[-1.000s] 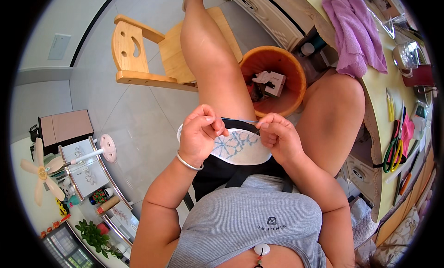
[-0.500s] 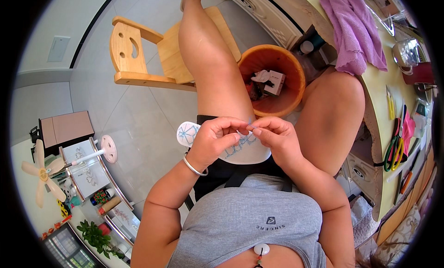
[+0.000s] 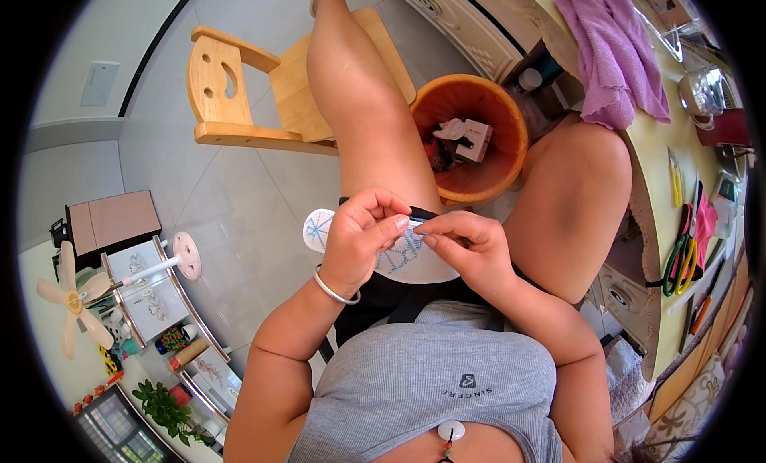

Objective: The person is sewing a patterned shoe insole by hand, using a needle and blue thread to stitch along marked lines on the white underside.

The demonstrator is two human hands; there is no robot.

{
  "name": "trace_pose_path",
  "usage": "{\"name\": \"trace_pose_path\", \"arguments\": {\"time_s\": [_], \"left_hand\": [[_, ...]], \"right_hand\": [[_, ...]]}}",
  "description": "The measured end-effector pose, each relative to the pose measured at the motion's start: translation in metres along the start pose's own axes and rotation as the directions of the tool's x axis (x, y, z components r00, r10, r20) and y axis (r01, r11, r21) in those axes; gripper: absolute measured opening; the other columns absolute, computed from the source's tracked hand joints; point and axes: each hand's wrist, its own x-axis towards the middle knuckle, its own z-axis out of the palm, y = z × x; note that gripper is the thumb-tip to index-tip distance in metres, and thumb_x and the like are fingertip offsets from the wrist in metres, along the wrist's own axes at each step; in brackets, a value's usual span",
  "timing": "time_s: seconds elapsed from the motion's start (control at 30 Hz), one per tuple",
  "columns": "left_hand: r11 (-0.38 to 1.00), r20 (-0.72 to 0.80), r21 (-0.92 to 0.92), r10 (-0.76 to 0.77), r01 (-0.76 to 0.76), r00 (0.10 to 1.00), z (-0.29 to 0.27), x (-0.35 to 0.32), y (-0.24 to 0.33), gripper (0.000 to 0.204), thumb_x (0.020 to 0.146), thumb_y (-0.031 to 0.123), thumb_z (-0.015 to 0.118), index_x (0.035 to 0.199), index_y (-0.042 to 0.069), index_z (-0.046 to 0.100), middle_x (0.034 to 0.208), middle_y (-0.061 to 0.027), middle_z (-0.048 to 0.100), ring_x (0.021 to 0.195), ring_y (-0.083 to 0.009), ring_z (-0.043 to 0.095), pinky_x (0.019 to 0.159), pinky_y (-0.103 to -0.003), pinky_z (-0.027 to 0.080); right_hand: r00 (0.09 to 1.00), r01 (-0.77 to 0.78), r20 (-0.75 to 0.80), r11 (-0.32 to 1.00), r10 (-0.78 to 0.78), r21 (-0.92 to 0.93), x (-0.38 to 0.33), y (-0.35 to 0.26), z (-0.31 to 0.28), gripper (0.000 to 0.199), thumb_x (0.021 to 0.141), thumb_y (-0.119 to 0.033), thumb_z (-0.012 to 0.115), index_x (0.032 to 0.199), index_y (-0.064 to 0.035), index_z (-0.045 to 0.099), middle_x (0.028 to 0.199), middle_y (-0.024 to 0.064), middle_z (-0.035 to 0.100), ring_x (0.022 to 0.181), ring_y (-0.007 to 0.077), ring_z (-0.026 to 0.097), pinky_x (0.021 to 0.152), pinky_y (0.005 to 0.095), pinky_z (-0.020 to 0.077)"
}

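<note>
A white insole-shaped piece with blue stitched patterns [image 3: 427,267] lies across my lap, beneath both hands. My left hand [image 3: 369,233] is closed, thumb and forefinger pinched on a short bit of blue thread [image 3: 416,219]. Close to its right, my right hand [image 3: 472,249] pinches the other end of the thread between thumb and fingertips. The fingertips of the two hands nearly meet. Whether a needle is among the fingers is too small to tell. My left hand covers part of the insole, between its rounded end and its wide part.
An orange bin [image 3: 511,120] with scraps and a small box stands between my knees. My left leg rests across a wooden chair [image 3: 295,88]. The table on the right bears a purple towel [image 3: 610,56], scissors [image 3: 680,259] and a yellow cutter [image 3: 676,184]. A fan [image 3: 74,301] stands left.
My hands have come down slightly and shifted left over the insole. The right hand has turned flatter, its fingers pointing more to the left. The thread now shows between the two hands.
</note>
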Motion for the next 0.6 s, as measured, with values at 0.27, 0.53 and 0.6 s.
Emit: {"name": "trace_pose_path", "arguments": {"time_s": [0.27, 0.53, 0.6], "left_hand": [[0.977, 0.104, 0.12, -0.189, 0.177, 0.976, -0.008, 0.003, 0.007, 0.018, 0.089, 0.015, 0.059, 0.093, -0.003, 0.064, 0.068, -0.0027, 0.056, 0.056, -0.0073, 0.044, 0.051, -0.021, 0.035], [0.971, 0.105, -0.144, -0.179, 0.193, 0.978, -0.006, 0.003, -0.003, 0.021, 0.088, 0.008, 0.058, 0.102, -0.006, 0.066, 0.082, -0.0096, 0.065, 0.065, -0.0103, 0.051, 0.059, -0.023, 0.042], [0.968, 0.079, -0.181, -0.163, 0.175, 0.983, -0.009, 0.004, -0.002, 0.02, 0.086, 0.006, 0.059, 0.1, -0.006, 0.066, 0.08, -0.0089, 0.064, 0.061, -0.0084, 0.047, 0.054, -0.021, 0.038]], "right_hand": [[0.975, -0.196, -0.019, 0.901, 0.22, 0.387, 0.007, -0.004, -0.009, 0.009, 0.09, -0.01, 0.063, 0.095, -0.0045, 0.067, 0.077, -0.0061, 0.062, 0.064, -0.0011, 0.045, 0.056, 0.0164, 0.0325], [0.998, -0.051, -0.016, 0.986, 0.055, 0.161, 0.002, -0.003, -0.001, 0.012, 0.09, -0.003, 0.062, 0.101, 0.0013, 0.066, 0.086, 0.0013, 0.067, 0.077, 0.0033, 0.058, 0.066, 0.0181, 0.0448], [0.998, -0.044, -0.032, 0.993, 0.048, 0.113, 0.001, -0.001, -0.001, 0.012, 0.09, -0.002, 0.062, 0.1, 0.0015, 0.066, 0.086, 0.0018, 0.067, 0.076, 0.0033, 0.058, 0.064, 0.0181, 0.0446]]}}
